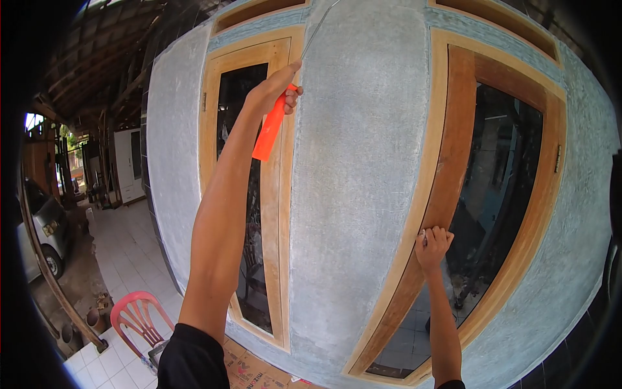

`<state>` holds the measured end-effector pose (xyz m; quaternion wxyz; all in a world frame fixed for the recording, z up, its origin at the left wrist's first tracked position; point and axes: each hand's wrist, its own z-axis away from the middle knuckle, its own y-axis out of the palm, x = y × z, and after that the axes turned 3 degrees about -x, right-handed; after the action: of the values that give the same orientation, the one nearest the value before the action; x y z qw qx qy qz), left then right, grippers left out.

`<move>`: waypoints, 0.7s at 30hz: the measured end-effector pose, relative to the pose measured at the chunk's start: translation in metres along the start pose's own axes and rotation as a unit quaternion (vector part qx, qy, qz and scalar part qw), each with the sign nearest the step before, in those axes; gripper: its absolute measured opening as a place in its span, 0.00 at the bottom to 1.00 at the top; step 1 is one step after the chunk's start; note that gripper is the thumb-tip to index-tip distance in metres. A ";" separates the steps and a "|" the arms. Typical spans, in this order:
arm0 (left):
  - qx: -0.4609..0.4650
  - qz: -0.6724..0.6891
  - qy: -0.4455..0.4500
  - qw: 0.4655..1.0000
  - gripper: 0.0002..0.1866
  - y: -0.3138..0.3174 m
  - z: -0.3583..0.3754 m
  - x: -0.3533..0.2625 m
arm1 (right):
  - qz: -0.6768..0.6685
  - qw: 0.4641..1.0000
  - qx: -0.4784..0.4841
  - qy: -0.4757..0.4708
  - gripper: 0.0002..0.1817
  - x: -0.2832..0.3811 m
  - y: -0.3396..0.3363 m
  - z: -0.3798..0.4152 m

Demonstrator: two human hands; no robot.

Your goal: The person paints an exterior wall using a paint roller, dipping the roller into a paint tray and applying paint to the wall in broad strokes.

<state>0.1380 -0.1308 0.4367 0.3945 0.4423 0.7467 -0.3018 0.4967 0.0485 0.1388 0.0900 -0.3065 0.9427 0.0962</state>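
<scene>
- The left hand (275, 91) is raised high, fingers wrapped round the orange handle (271, 133) of a tool, in front of the left window (273, 207).
- From its grip a thin metal rod (319, 31) runs up past the top of the view; whatever it carries is out of sight.
- The right hand (435, 247), lower down, is closed with curled fingers at the wooden edge of the right window (453, 149), around a small pale thing (423, 235) that is too small to make out.
- Between the windows, the wall (356, 162) has a grey coat over the stretch in view. It looks mottled, so the finish seems uneven; whether another coat is due, I cannot tell.
- Streaky blue-grey shows on the bands (492, 32) above both windows, apparently thinner than on the wall.
- The window frames show wood colour, with no broad grey cover.
- Pale, ragged lines edge the grey beside the left window, so the borders look rough.
- Below lies printed cardboard (253, 369) at the wall's foot; a red chair (139, 305) stands on the tiles (129, 243), with a vehicle (52, 227) farther left.
</scene>
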 end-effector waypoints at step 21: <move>0.028 0.040 0.010 0.999 0.29 0.085 0.018 -0.017 | -0.014 1.000 -0.006 0.009 0.06 0.001 -0.002 0.000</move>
<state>0.2256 -0.1156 0.4337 0.3862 0.4858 0.7236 -0.3021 0.4971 0.0468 0.1387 0.0814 -0.3214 0.9383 0.0982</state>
